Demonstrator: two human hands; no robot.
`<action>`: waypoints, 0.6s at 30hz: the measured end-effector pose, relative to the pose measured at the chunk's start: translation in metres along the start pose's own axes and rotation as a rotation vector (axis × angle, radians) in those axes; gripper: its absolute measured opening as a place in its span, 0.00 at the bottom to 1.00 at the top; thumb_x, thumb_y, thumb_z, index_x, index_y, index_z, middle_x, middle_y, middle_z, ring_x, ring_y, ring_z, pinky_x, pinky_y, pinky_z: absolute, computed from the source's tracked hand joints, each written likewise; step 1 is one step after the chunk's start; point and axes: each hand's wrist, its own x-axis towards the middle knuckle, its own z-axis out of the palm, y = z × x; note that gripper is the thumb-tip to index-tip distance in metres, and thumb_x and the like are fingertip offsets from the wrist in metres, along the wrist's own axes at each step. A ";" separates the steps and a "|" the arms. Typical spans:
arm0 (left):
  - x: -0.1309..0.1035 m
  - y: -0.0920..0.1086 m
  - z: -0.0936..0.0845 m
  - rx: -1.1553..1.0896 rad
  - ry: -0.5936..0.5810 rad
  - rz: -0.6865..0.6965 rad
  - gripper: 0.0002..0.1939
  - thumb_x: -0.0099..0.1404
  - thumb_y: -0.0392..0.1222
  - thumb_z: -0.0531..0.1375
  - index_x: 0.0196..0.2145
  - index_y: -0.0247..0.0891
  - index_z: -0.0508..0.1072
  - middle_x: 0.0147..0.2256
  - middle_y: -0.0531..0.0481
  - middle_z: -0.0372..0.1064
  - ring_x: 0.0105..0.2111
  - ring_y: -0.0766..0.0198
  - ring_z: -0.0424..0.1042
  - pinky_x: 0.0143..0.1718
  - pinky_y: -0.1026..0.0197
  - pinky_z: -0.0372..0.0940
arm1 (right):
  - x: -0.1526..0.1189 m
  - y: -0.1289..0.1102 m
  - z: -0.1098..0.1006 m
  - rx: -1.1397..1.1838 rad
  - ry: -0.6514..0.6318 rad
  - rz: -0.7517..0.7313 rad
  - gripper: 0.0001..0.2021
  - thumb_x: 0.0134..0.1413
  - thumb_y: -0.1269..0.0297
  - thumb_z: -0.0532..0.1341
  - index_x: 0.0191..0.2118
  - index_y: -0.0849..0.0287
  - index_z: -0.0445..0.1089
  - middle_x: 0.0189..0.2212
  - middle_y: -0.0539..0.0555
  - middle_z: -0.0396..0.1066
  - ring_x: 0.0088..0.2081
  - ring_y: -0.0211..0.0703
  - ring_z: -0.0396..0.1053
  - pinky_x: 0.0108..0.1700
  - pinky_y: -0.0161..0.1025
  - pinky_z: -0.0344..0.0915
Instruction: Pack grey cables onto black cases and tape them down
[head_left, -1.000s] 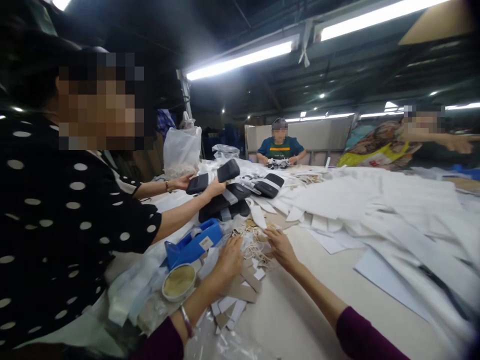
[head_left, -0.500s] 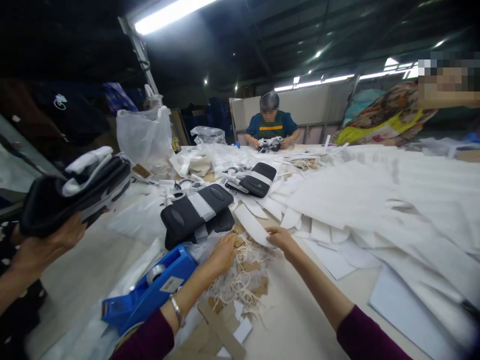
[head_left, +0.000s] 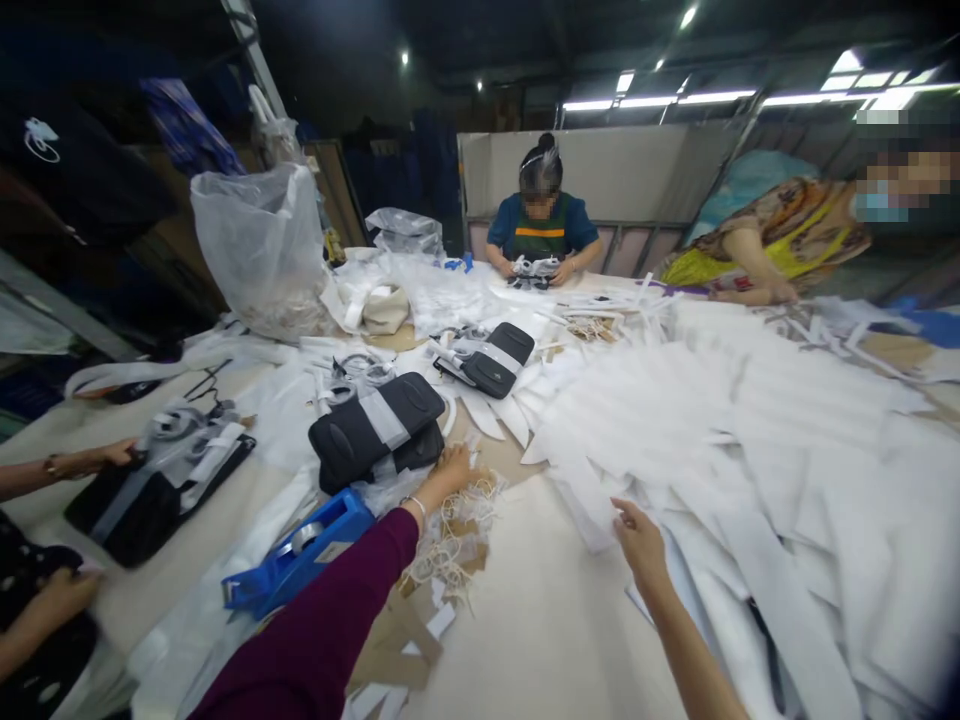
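My left hand (head_left: 452, 470) reaches to the far end of a heap of strung tags (head_left: 459, 535) with white cords. Its fingers are curled together there; what they grip is too small to make out. Beside that hand lie black zip cases (head_left: 376, 428) bound with a pale band, on top of one another. A blue tape dispenser (head_left: 300, 555) stands left of my forearm. My right hand (head_left: 639, 540) is over the table with thumb and fingers apart and nothing between them. It is near the edge of the white sheet pieces (head_left: 589, 505).
At the left, a co-worker's hands are at another black case (head_left: 139, 510) with cables. Another case (head_left: 495, 360) lies farther back. Loose white pieces (head_left: 750, 400) spread over the right side. A clear plastic bag (head_left: 259, 250) stands at back left. Two people work across the table.
My right hand has moved right, away from the white strip it was touching. My left hand stays by the tags. The co-worker at left has lowered the black case to the table.
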 end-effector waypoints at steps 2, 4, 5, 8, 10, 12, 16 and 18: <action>-0.001 0.005 0.003 0.004 -0.016 -0.028 0.40 0.60 0.54 0.55 0.62 0.27 0.51 0.64 0.27 0.46 0.63 0.36 0.46 0.60 0.35 0.47 | -0.019 0.021 -0.025 -0.116 -0.002 0.072 0.25 0.45 0.61 0.50 0.47 0.63 0.71 0.32 0.60 0.69 0.36 0.52 0.68 0.40 0.46 0.63; -0.007 0.010 0.008 0.001 -0.016 -0.024 0.39 0.60 0.55 0.56 0.63 0.31 0.52 0.65 0.30 0.44 0.63 0.32 0.45 0.58 0.31 0.47 | -0.039 0.033 -0.048 -0.307 0.120 0.122 0.24 0.48 0.64 0.49 0.50 0.63 0.69 0.38 0.65 0.69 0.41 0.59 0.67 0.41 0.52 0.62; -0.013 0.013 0.012 -0.003 -0.014 -0.011 0.38 0.60 0.55 0.56 0.63 0.33 0.52 0.65 0.32 0.44 0.63 0.32 0.45 0.58 0.31 0.47 | -0.047 0.034 -0.055 -0.396 0.204 0.111 0.24 0.50 0.65 0.49 0.53 0.63 0.67 0.43 0.68 0.67 0.45 0.63 0.65 0.43 0.55 0.61; -0.032 0.021 0.024 -0.018 -0.008 0.054 0.34 0.62 0.51 0.55 0.63 0.37 0.53 0.65 0.37 0.47 0.64 0.35 0.44 0.59 0.32 0.44 | -0.056 0.009 -0.047 -0.461 0.266 -0.117 0.24 0.55 0.69 0.48 0.57 0.59 0.62 0.52 0.67 0.62 0.53 0.64 0.59 0.51 0.59 0.57; -0.047 0.028 0.032 -0.028 -0.006 0.106 0.31 0.63 0.49 0.55 0.62 0.40 0.55 0.64 0.39 0.50 0.64 0.38 0.42 0.61 0.32 0.40 | -0.049 -0.024 -0.019 -0.329 0.058 -0.322 0.23 0.57 0.70 0.46 0.58 0.58 0.60 0.53 0.63 0.62 0.54 0.56 0.59 0.55 0.53 0.57; -0.060 0.034 0.037 -0.040 -0.008 0.154 0.31 0.62 0.48 0.56 0.62 0.41 0.56 0.63 0.41 0.52 0.65 0.39 0.41 0.62 0.32 0.37 | -0.035 -0.062 0.022 -0.212 -0.170 -0.432 0.23 0.59 0.69 0.45 0.60 0.58 0.58 0.55 0.60 0.60 0.56 0.49 0.58 0.57 0.47 0.57; -0.083 0.033 0.035 -0.074 -0.012 0.215 0.33 0.61 0.43 0.56 0.63 0.39 0.53 0.65 0.43 0.48 0.66 0.47 0.39 0.65 0.40 0.37 | -0.001 -0.132 0.104 -0.315 -0.486 -0.508 0.26 0.59 0.70 0.48 0.64 0.61 0.52 0.62 0.63 0.52 0.62 0.50 0.50 0.61 0.48 0.52; -0.092 0.023 0.029 -0.108 0.049 0.200 0.32 0.62 0.39 0.53 0.63 0.34 0.52 0.66 0.41 0.44 0.67 0.52 0.39 0.66 0.45 0.39 | 0.013 -0.158 0.135 -0.361 -0.600 -0.568 0.26 0.59 0.71 0.51 0.63 0.59 0.56 0.62 0.61 0.53 0.62 0.49 0.50 0.61 0.48 0.50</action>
